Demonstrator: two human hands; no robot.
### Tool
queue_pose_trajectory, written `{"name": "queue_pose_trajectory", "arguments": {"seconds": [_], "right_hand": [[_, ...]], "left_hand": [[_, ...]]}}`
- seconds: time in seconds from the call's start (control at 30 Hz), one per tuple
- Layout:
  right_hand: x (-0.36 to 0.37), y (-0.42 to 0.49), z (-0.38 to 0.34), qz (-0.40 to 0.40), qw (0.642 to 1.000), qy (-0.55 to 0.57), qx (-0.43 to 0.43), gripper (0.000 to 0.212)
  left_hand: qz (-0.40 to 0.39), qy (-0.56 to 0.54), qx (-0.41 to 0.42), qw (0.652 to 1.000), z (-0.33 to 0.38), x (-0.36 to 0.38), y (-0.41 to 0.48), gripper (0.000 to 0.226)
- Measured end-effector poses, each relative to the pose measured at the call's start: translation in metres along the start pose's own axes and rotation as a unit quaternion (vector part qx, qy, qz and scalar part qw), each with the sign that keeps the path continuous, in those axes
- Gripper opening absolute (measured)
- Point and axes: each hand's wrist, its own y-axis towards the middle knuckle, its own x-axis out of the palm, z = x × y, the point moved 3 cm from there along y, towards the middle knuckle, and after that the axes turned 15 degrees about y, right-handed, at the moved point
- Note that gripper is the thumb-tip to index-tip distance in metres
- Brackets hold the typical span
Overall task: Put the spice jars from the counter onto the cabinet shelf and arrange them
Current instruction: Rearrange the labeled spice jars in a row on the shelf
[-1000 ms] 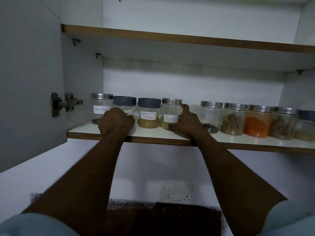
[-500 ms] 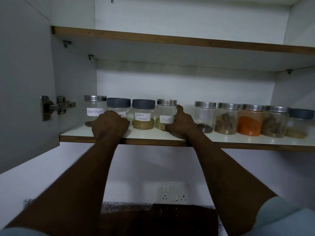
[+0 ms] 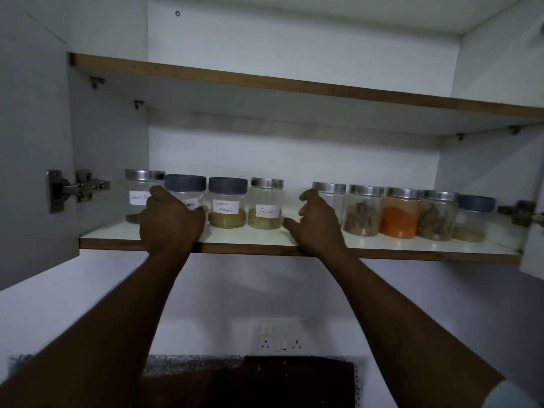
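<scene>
dim, bluish cast | forearms in shadow | wide-angle bending at edges | slight blur

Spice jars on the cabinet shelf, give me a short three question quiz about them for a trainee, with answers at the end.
1. True or false: the right hand is gripping the fennel jar.
2. Which jar stands straight behind the left hand? A) the orange powder jar B) the second jar from the left, grey lid C) the garam masala jar
3. How many jars are on the shelf?

Key
1. False: its fingers are spread open in the gap to the right of that jar, not touching it.
2. B
3. Nine, in two groups with a gap between the fourth and fifth.
</scene>
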Motion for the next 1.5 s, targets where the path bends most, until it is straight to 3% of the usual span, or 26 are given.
{"name": "queue_pose_trajectory", "arguments": {"seconds": [0.13,0.23,0.33,0.43,0.53,0.67,0.83,0.97,1.13,1.27,1.37,1.5], "right_hand": [[-0.047,-0.006,0.025,0.075,0.996,-0.025,0.036,0.050],[-0.059,-0.010,0.028,0.105,0.993,-0.026,0.041,0.052],[-0.063,-0.014,0.027,0.135,0.989,-0.050,0.032,0.052],[-0.067,-0.013,0.030,0.130,0.989,-0.059,0.040,0.055],[-0.069,-0.011,0.035,0.107,0.992,-0.055,0.041,0.057],[-0.070,-0.005,0.037,0.108,0.992,-0.058,0.034,0.059],[-0.069,-0.007,0.041,0.125,0.990,-0.047,0.034,0.053],[-0.067,-0.009,0.042,0.128,0.989,-0.069,0.039,0.059],[-0.061,-0.001,0.043,0.017,0.994,-0.067,0.087,0.062],[-0.063,-0.007,0.043,0.057,0.994,-0.040,0.084,0.057],[-0.061,-0.009,0.043,0.074,0.994,-0.042,0.074,0.061],[-0.062,-0.004,0.043,0.041,0.995,-0.046,0.076,0.068]], "left_hand": [[0.013,-0.079,0.101,0.992,0.034,0.001,-0.026,0.044],[-0.087,-0.109,0.255,0.957,0.084,0.010,-0.053,0.018],[-0.188,-0.156,0.339,0.909,0.138,0.023,-0.077,0.014],[-0.257,-0.151,0.292,0.909,0.174,0.042,-0.094,0.040],[-0.260,-0.077,0.274,0.923,0.188,0.057,-0.099,0.033],[-0.304,-0.075,0.265,0.912,0.194,0.061,-0.094,0.027],[-0.335,-0.084,0.259,0.902,0.194,0.063,-0.093,0.044],[-0.293,-0.083,0.256,0.917,0.191,0.067,-0.097,0.069],[-0.301,-0.066,0.256,0.916,0.192,0.069,-0.095,0.072],[-0.313,-0.052,0.246,0.916,0.190,0.069,-0.093,0.084],[-0.260,-0.052,0.256,0.930,0.187,0.067,-0.098,0.077],[-0.196,-0.050,0.255,0.946,0.187,0.060,-0.104,0.069]]}}
